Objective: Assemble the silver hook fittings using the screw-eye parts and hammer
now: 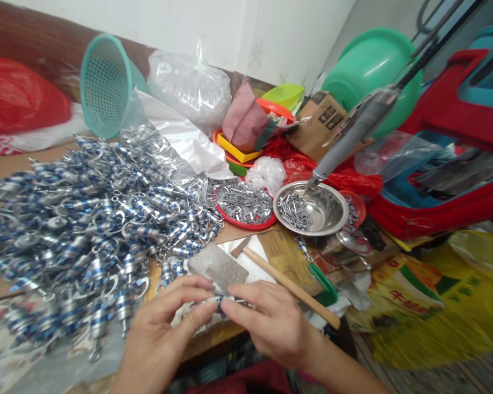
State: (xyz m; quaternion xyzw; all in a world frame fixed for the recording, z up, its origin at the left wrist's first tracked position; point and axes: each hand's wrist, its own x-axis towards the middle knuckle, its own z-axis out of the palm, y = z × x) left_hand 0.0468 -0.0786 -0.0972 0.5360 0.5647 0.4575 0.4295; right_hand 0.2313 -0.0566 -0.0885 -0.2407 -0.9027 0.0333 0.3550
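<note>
Both hands meet at the front edge of the bench around one small blue-and-silver metal fitting [221, 304]. My left hand [168, 317] pinches its left side between thumb and fingers. From the other side my right hand [267, 317] closes on it, with fingertips near the middle. Most of the fitting is hidden by the fingers. Just beyond the fingertips lies a flat grey metal block [217, 266]. A hammer [291, 285] with a wooden handle rests beside the block, slanting toward my right forearm. To the left spreads a big heap of similar blue-and-silver fittings [94, 219].
Behind the block stand a red tray [246, 224] of small metal pieces and a steel bowl [328, 219] holding pins. A grey rod-like tool [353, 131] slants above the bowl. A green basket [107, 87], plastic bags and a cardboard box [318, 123] line the back.
</note>
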